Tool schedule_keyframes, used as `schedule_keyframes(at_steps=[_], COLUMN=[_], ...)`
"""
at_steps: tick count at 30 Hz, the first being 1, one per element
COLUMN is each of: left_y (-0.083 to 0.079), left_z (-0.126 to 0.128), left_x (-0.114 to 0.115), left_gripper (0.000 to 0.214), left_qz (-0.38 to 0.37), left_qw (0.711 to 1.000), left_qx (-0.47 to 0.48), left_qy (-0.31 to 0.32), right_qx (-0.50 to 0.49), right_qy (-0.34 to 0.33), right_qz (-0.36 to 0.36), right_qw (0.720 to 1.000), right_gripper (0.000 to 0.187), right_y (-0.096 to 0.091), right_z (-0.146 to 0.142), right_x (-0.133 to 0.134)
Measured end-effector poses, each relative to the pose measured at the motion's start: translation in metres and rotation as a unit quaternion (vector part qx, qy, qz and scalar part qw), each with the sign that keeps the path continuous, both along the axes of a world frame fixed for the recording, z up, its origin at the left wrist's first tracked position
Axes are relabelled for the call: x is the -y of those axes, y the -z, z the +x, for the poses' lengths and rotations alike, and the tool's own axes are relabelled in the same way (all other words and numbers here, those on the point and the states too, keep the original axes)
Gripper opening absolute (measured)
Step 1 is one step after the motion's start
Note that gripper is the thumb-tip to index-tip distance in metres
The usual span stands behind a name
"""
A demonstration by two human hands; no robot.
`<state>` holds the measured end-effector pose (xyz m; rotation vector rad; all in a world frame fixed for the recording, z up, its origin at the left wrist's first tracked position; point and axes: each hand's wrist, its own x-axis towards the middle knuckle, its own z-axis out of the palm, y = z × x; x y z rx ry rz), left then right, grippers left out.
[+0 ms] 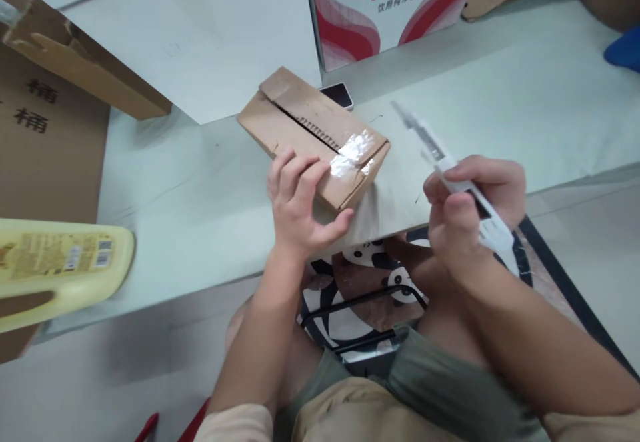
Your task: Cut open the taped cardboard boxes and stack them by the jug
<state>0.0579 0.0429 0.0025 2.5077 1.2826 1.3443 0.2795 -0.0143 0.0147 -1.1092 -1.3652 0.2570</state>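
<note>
A small cardboard box (300,132) sits at an angle on the table, with shiny clear tape over its right end and a dark gap along its top seam. Fingers of my left hand (297,205) curve over its near edge onto the top, and the thumb is by the near corner, holding it. To the right, my right hand (470,205) grips a white utility knife (433,145), its narrow tip pointing up and left, apart from the box. Motion blur softens the knife, and my fingers hide part of its handle.
Behind the box stand a large white panel (215,35) and a red-and-white carton (395,2). A small dark-topped device (339,95) peeks out behind the box. On the left are a yellow bottle (65,262) and large cardboard boxes (50,162). The table's front edge (200,290) runs near my knees.
</note>
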Motion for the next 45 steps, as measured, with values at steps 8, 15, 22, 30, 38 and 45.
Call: schedule_keyframes(at_steps=[8, 15, 22, 30, 38, 45], left_y=[0.009, 0.008, 0.006, 0.007, 0.007, 0.005], left_z=[0.011, 0.012, 0.009, 0.008, 0.007, 0.010], left_x=[0.001, 0.001, 0.000, 0.000, -0.001, 0.000], left_gripper=[0.053, 0.049, 0.048, 0.049, 0.046, 0.045], left_qz=[0.048, 0.045, 0.012, 0.009, -0.005, 0.010], left_qw=[0.998, 0.999, 0.999, 1.000, 0.994, 0.997], left_qx=[0.002, -0.001, -0.002, -0.017, 0.035, -0.002], left_qy=[0.034, 0.020, 0.047, 0.011, 0.100, 0.076], right_qx=[0.124, 0.174, 0.188, 0.198, 0.234, 0.234], right_qy=[-0.033, -0.040, -0.035, -0.037, 0.004, 0.010], right_qz=[0.023, 0.022, -0.020, -0.030, -0.009, -0.032], right_qw=[0.991, 0.984, 0.981, 0.979, 0.972, 0.972], right_gripper=[0.010, 0.019, 0.020, 0.020, 0.019, 0.018], right_y=[-0.021, -0.024, -0.029, -0.034, -0.046, -0.048], right_z=[-0.004, 0.007, 0.020, 0.003, 0.013, 0.002], right_x=[0.006, 0.005, 0.007, 0.005, 0.016, 0.018])
